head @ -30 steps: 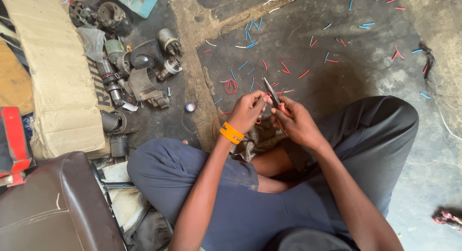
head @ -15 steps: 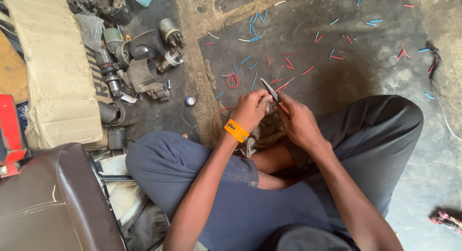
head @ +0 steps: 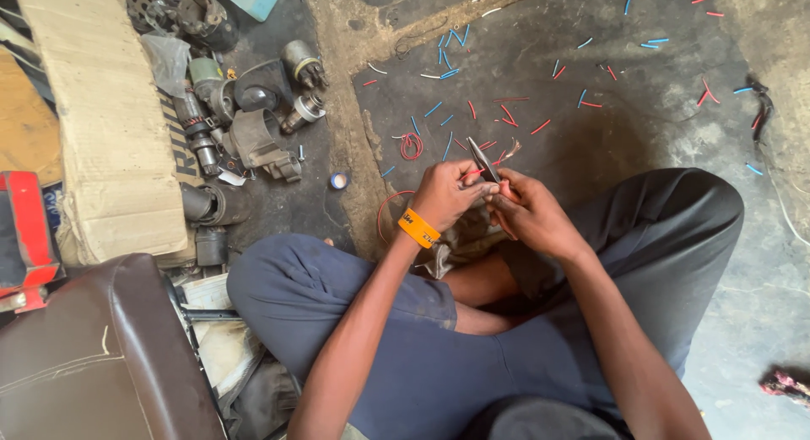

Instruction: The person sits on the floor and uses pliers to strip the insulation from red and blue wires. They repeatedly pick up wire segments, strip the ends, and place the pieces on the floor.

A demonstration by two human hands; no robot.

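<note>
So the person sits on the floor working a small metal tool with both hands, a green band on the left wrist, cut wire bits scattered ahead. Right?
Not quite: the wristband is orange, not green, as the head view shows. The rest holds: left hand and right hand meet at the metal tool, with wire bits scattered ahead.

We see a rough, dark concrete floor (head: 641, 128) stained with grease, crossed by a paler strip of bare cement (head: 346, 94). Scattered over the dark patch lie many short cut pieces of red and blue wire sleeve (head: 506, 111), with a few white ones near the top edge. A small coil of red wire (head: 411, 145) rests among them. To the left, a heap of greasy metal motor parts (head: 236, 119) sits on the floor, touching a flattened sheet of cardboard (head: 101, 128). A small blue and white roll of tape (head: 338, 181) lies alone just beside the pale strip. A brown padded seat (head: 76, 356) stands at the lower left.
</note>
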